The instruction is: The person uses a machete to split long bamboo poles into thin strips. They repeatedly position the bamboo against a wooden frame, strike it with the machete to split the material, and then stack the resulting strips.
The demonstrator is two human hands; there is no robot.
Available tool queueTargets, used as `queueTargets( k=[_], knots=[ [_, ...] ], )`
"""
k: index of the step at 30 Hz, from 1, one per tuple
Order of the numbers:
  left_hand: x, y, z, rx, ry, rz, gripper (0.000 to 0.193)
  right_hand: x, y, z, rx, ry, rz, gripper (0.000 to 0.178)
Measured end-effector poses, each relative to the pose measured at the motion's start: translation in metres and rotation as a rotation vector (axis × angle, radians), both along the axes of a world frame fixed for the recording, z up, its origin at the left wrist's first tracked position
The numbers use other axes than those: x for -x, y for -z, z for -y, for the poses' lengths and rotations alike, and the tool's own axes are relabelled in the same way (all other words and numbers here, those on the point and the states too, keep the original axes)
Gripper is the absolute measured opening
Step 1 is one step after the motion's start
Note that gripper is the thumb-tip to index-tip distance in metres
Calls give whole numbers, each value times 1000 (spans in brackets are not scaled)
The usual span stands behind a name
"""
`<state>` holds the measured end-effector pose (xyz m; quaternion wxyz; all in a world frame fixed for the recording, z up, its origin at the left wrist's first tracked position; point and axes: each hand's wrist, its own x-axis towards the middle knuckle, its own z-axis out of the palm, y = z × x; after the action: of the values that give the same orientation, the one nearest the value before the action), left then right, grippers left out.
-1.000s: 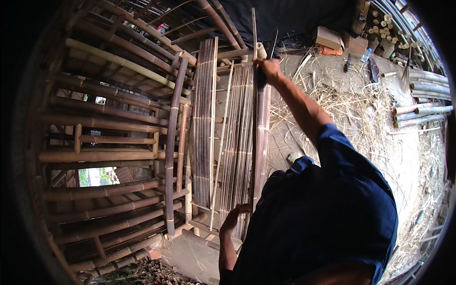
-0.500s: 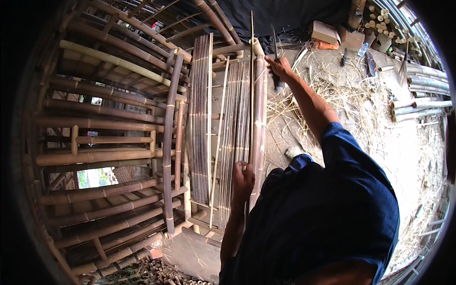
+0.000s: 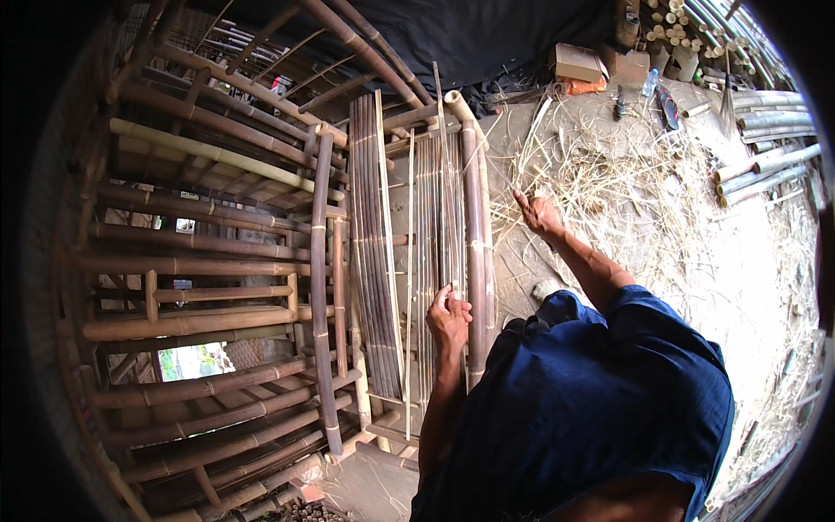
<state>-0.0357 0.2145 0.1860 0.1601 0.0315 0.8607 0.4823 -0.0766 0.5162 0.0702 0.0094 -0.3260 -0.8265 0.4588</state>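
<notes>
My left hand (image 3: 449, 318) is closed with its fingers pinched on a long, thin bamboo strip (image 3: 442, 130). That strip runs away from me along the bamboo bench, over the dark slats (image 3: 428, 200). Out to the right, above the shavings, my right hand (image 3: 541, 216) is closed around a knife whose blade I cannot make out now. Only a small dark bit of what looks like its handle (image 3: 552, 249) shows below the wrist. A thick bamboo pole (image 3: 476, 226) forms the bench's near right edge, between my two hands.
More dark slats (image 3: 370, 217) lie on the bench's left side, beside a bamboo frame (image 3: 323, 261) with several rails. Pale shavings (image 3: 574, 187) litter the floor. Farther off are a cardboard box (image 3: 580, 63), a plastic bottle (image 3: 650, 83) and stacked bamboo poles (image 3: 770, 165).
My right hand has swung back toward me and right, away from the bench's far end. My left hand stays near the same place on the strip, whose far end now appears lower in view.
</notes>
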Motion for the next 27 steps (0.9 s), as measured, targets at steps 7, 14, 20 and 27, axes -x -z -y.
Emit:
queueTargets(
  k=[7,14,20,27],
  knots=[
    [10,-3,-9,-42,-11,-20,38,-29,-26,31,-100,-215,-55,87],
    [26,-7,-16,-335,-120,199,45,-40,-82,71,-223,-546,-189,69],
    [23,-28,-22,-532,-129,378,37,-41,-106,94,-302,-649,-437,60],
    [18,-38,-25,-547,-86,373,28,-26,-88,89,-396,-632,-587,62]
  ],
)
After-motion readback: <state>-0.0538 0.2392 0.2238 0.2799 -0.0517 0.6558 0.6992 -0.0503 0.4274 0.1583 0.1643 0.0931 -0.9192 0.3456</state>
